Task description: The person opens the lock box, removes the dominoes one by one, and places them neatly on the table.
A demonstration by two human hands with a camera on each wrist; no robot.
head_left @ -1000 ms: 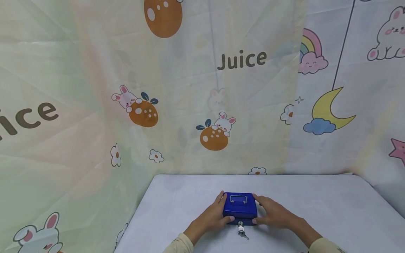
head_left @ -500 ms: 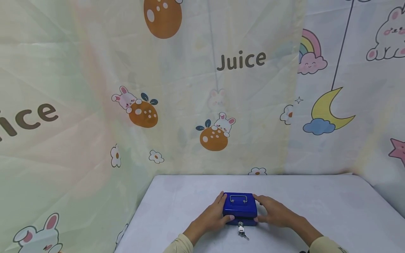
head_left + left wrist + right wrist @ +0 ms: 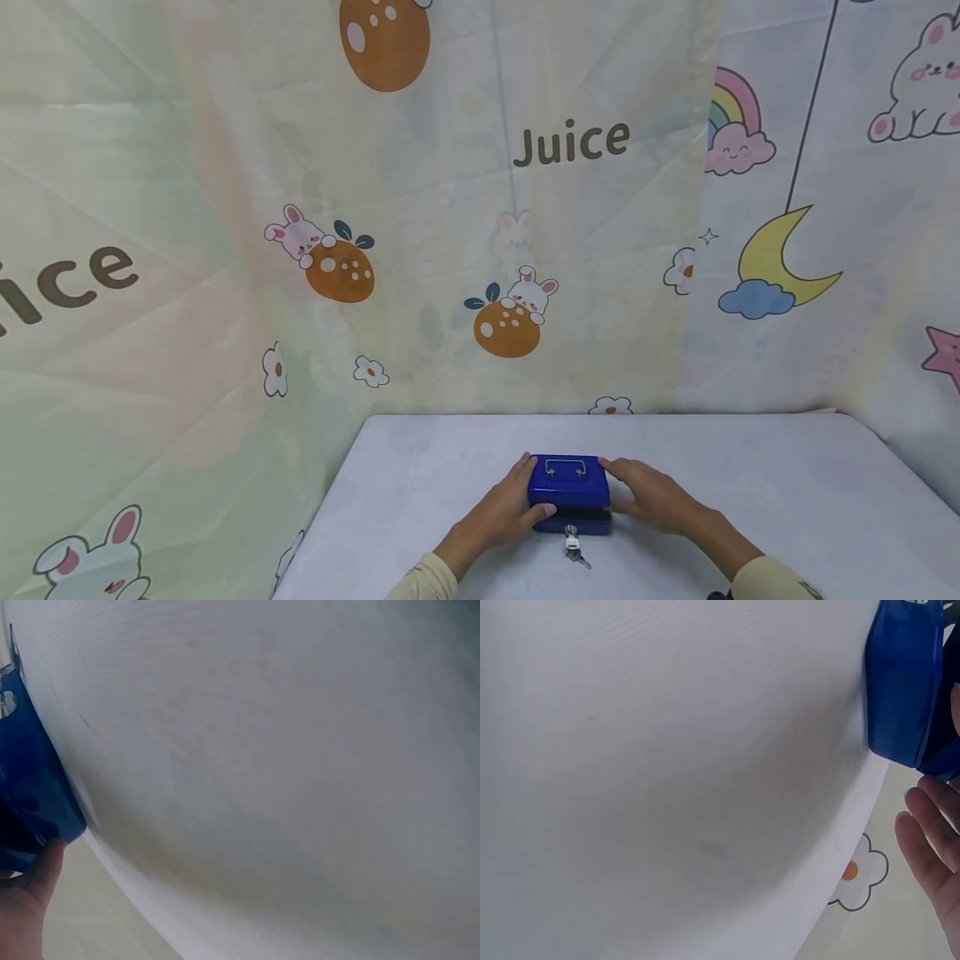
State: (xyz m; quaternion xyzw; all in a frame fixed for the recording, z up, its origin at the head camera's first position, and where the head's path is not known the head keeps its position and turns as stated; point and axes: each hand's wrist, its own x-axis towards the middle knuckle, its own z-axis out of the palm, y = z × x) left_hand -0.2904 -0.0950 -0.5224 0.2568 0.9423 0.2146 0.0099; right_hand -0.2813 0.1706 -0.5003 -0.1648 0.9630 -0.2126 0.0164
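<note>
A small blue cash box [image 3: 573, 527] stands on the white table, with a wire handle [image 3: 565, 467] folded on its lid [image 3: 568, 493]. Along the front, a dark gap shows between lid and base. Keys [image 3: 573, 550] hang from the lock at the front. My left hand [image 3: 502, 507] grips the left side, fingers along it and thumb at the lid's front edge. On the other side, my right hand [image 3: 658, 497] holds the lid between fingers at the back corner and a thumb near the front. In the right wrist view, several fingers [image 3: 926, 832] extend beside the box.
The white tabletop [image 3: 750, 475] spreads around the box on all sides. Behind it hangs a printed cloth [image 3: 600, 292] with rabbits, oranges and a moon. A small dark object [image 3: 718, 595] shows at the bottom edge by the right sleeve.
The lid's front edge has risen from the base, and the dark gap has widened. Both thumbs have moved up with it, while the base and keys stay in place.
</note>
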